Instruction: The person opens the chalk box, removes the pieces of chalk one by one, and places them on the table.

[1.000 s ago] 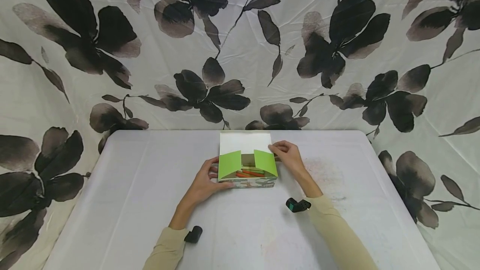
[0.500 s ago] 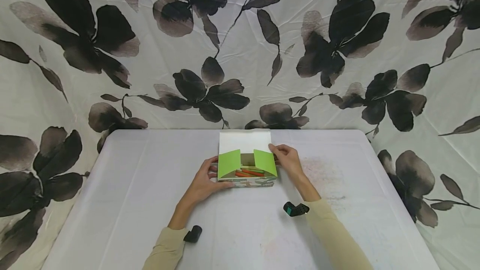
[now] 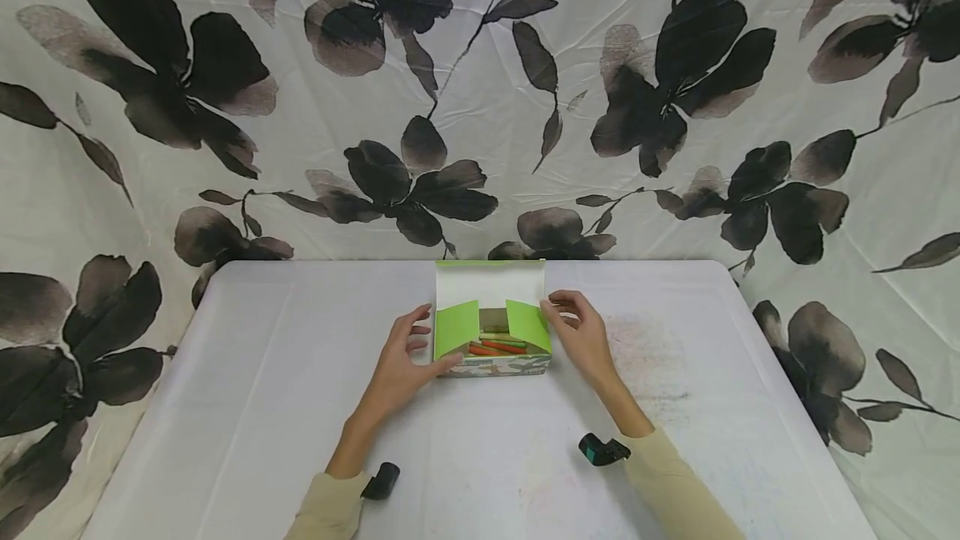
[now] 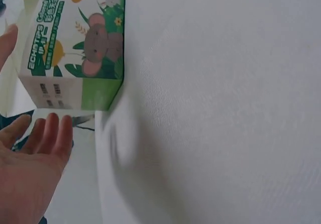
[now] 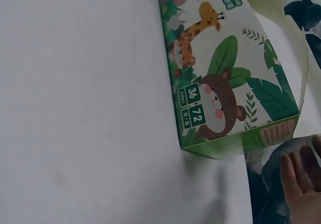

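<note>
A cardboard box [image 3: 498, 366] with green inner flaps stands near the table's back edge, its white-lined lid raised at the rear. Orange and green sticks [image 3: 498, 347] lie inside. My left hand [image 3: 397, 369] is at the box's left side, fingers apart from its end, the thumb by the front left corner. At the right side my right hand [image 3: 583, 336] has loosely bent fingers beside the right flap. The left wrist view shows an elephant on the box [image 4: 75, 43] and my left hand [image 4: 35, 158] below its end; in the right wrist view, my right hand [image 5: 303, 179] is off the box [image 5: 225, 78].
A white cloth [image 3: 480, 457] covers the table, with faint coloured smudges right of the box. Behind the table hangs a floral curtain [image 3: 480, 90]. Dark wrist cameras [image 3: 381, 482] sit at both sleeves.
Both hands have eased away from the box's sides, and the right fingers have left the lid's edge. The lid's green rim shows more at the back.
</note>
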`<state>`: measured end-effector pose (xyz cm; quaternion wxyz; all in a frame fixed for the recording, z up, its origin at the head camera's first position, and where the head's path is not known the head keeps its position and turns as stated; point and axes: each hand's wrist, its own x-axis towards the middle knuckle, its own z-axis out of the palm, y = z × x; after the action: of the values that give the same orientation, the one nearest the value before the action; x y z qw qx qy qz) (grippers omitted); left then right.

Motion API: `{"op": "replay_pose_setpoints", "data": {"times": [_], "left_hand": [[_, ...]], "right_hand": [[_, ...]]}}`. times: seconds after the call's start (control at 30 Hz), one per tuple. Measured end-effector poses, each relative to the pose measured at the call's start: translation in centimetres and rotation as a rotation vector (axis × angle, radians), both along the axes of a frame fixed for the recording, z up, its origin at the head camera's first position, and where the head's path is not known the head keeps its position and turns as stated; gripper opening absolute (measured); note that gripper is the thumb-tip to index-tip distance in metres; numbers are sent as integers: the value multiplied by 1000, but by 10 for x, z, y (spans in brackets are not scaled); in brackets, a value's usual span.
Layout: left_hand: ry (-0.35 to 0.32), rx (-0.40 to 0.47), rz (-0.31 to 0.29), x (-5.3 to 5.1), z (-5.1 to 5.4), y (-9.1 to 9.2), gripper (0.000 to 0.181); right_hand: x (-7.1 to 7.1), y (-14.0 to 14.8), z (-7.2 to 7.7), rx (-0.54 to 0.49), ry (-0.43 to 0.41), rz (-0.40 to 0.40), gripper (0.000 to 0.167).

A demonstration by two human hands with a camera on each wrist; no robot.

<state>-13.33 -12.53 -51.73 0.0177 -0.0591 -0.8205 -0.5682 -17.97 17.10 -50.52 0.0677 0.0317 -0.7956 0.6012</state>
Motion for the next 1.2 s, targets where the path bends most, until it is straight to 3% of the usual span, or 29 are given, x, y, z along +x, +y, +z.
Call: {"op": "replay_pose_setpoints", "data": {"times": [0.2,0.3,0.5,0.67,0.83,1.0,1.2], "left_hand": [[159,-55,41,8,1,7,84],[208,-77,65,12,0,11,78],[245,-52,103,16,-5,18,66],[250,-33,136,16,-4,21,55],[263,-44,157,16,-2,20,49],[266,27,140,18,0,16,42],[190,123,137,22,2,11,38]], "right_hand": [[16,0,-6,37,167,86,39],[26,-3,-1,56,216,131,42],[46,-8,19,100,259,187,49],[50,-9,19,115,277,175,45],[48,-8,14,86,253,167,44],[42,-1,-5,19,185,165,45],[40,11,-17,-123,89,172,43]]}}
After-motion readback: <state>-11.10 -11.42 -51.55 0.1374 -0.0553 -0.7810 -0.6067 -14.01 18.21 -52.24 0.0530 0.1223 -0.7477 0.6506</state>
